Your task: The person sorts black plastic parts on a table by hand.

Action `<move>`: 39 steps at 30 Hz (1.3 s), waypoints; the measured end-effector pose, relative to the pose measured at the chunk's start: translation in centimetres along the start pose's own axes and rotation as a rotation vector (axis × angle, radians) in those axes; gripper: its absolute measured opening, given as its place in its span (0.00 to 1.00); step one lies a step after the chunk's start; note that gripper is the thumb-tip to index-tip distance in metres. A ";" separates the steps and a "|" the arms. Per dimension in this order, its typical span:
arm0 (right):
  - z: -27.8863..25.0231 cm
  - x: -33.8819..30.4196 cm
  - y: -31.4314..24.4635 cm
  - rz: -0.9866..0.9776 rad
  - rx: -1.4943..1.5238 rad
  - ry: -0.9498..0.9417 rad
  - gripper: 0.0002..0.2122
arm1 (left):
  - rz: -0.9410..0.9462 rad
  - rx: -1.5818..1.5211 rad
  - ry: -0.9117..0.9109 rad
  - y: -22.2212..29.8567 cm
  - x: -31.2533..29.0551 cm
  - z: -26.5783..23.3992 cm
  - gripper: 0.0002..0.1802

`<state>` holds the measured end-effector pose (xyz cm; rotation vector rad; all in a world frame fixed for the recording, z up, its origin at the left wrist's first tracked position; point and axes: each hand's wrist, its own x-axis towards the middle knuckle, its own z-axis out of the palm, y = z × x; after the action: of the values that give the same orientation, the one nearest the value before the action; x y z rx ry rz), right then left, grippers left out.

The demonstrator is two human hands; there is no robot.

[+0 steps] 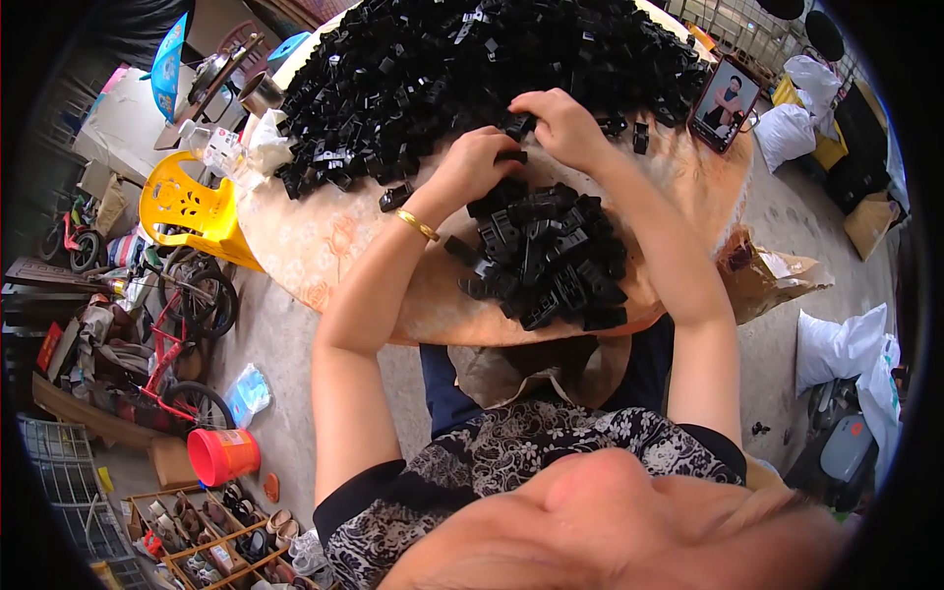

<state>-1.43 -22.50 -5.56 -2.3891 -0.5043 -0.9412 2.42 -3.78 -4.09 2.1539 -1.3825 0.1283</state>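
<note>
My left hand (pixel 474 165), with a gold bangle on the wrist, is closed on a small black plastic part (pixel 510 155). To its right and slightly farther off, my right hand (pixel 566 128) pinches another black plastic part (pixel 518 124) at the near edge of a large heap of black plastic parts (pixel 423 84). A smaller pile of black plastic parts (pixel 551 251) lies between my forearms, close to the table's near edge. One loose black part (pixel 395 197) sits beside my left wrist. The fingertips partly cover what they grip.
An orange flowered cloth covers the round table (pixel 295 236). A phone (pixel 726 103) leans at its far right. Around it are a yellow chair (pixel 192 206), a pink bicycle (pixel 162 344), a red bucket (pixel 223 455), a shoe rack (pixel 211 536) and white sacks (pixel 841 344).
</note>
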 end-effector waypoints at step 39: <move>-1.9 -0.3 -7.1 0.074 0.301 0.129 0.19 | -0.344 -1.113 0.455 2.7 -0.9 -1.0 0.21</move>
<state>-6.26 -17.98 -2.26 -2.0502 -0.4687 -0.9092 -0.08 -3.40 -2.52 1.2532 -0.5512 -0.2275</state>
